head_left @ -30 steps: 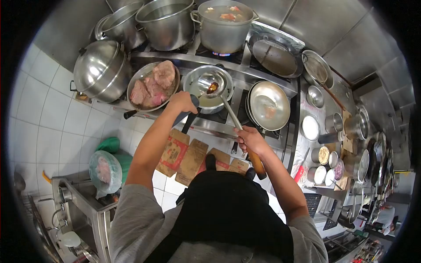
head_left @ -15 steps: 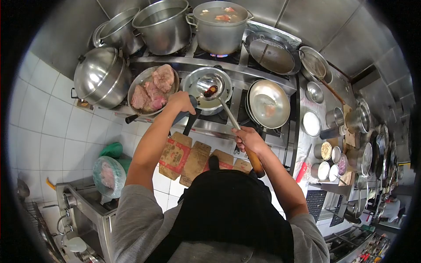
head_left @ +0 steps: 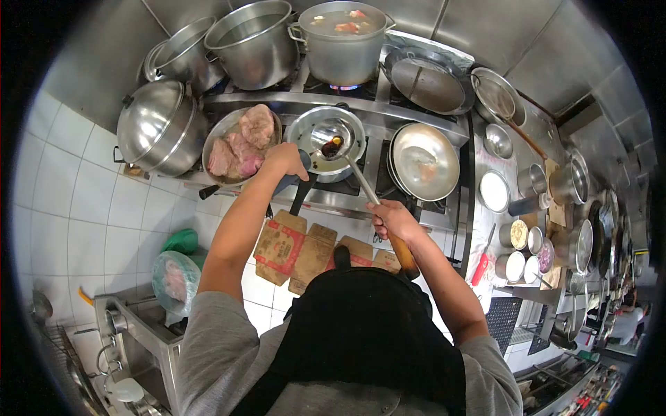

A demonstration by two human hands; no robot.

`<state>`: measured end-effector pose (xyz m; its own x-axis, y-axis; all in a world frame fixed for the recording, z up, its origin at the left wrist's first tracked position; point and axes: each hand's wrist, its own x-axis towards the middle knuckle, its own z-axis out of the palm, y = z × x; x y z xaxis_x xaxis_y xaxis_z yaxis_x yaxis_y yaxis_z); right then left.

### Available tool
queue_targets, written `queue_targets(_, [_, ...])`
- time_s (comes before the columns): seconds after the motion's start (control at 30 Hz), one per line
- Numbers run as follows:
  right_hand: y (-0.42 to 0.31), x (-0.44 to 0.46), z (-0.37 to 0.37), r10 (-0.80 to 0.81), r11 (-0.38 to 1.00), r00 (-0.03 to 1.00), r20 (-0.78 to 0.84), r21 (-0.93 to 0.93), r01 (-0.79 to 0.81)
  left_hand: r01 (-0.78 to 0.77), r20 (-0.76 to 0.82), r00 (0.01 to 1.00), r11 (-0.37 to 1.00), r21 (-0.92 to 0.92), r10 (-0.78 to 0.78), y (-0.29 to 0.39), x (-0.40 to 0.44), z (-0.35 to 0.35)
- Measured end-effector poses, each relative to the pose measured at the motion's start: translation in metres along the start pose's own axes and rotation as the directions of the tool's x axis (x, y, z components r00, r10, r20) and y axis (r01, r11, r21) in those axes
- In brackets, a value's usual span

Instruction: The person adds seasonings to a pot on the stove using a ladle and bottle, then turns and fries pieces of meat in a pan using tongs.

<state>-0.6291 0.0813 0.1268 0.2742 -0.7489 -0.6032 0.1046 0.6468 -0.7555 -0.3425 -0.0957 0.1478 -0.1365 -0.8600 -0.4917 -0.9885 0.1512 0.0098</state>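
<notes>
My left hand (head_left: 283, 163) is wrapped round a dark grey-blue bottle (head_left: 286, 183), tilted beside the ladle; the fingers cover part of it. My right hand (head_left: 394, 220) grips the ladle (head_left: 363, 182) where the metal shaft meets the wooden handle. The ladle's bowl holds a little dark liquid with an amber spot, and hangs over a metal pan (head_left: 297, 133) whose black handle points toward me. To the left, large pieces of meat (head_left: 243, 148) lie in another pan (head_left: 208, 144).
Tall pots, one with pieces floating in liquid (head_left: 347, 28) above a lit flame, line the back. Stacked pans (head_left: 424, 163) stand right of the ladle. Further right are small containers (head_left: 515, 267), a red-handled knife (head_left: 480, 269) and bowls. Flattened cardboard (head_left: 312, 256) covers floor tiles.
The view has shifted slightly. Both hands keep their grips on the bottle and ladle. The dark liquid in the ladle looks slightly more spread than before.
</notes>
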Motion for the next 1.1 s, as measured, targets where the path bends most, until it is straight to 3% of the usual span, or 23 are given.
queue_targets(0.6, [-0.006,-0.001,0.000,0.021,1.000,1.000,0.009,0.017,-0.021,-0.012,0.000,1.000,0.999,0.034,0.012,0.002,0.005,-0.004])
queue_targets(0.9, [-0.002,0.013,-0.006,-0.001,0.997,1.000,0.010,-0.079,0.002,-0.004,0.031,1.000,0.999,0.041,0.003,-0.001,0.009,-0.008])
queue_targets(0.93, [0.005,0.018,-0.006,-0.196,0.914,0.978,-0.063,-0.374,0.159,-0.006,0.033,0.999,0.999,0.041,0.005,-0.002,0.011,-0.007])
queue_targets(0.97, [0.014,0.020,-0.006,-0.395,0.722,0.916,-0.073,-0.640,0.261,-0.010,-0.001,1.000,1.000,0.026,0.010,-0.003,0.012,-0.005])
queue_targets(1.0, [0.016,0.018,-0.001,-0.573,0.448,0.820,-0.019,-0.844,0.294,-0.014,-0.035,0.999,1.000,0.012,0.015,-0.004,0.013,-0.003])
queue_targets(1.1, [0.013,0.013,0.006,-0.497,0.418,0.854,-0.153,-0.905,0.081,-0.025,-0.072,0.997,0.999,-0.025,0.023,-0.007,0.017,-0.001])
